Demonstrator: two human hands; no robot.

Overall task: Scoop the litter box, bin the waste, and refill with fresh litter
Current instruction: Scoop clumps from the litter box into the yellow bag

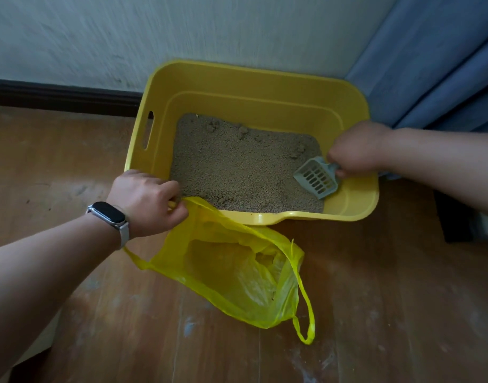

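While left hand point(147, 201) pinches bag point(237, 272), right point(356, 149) grips scoop point(317, 178).

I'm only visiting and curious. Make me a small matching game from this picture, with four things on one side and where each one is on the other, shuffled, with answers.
Things
1. scoop
2. plastic bag
3. litter box
4. watch

Places
A. on the floor, against the wall
B. strapped round the left wrist
C. gripped by the right hand, head over the litter
D. held by the left hand at the box's near rim

Pairs: 1-C, 2-D, 3-A, 4-B
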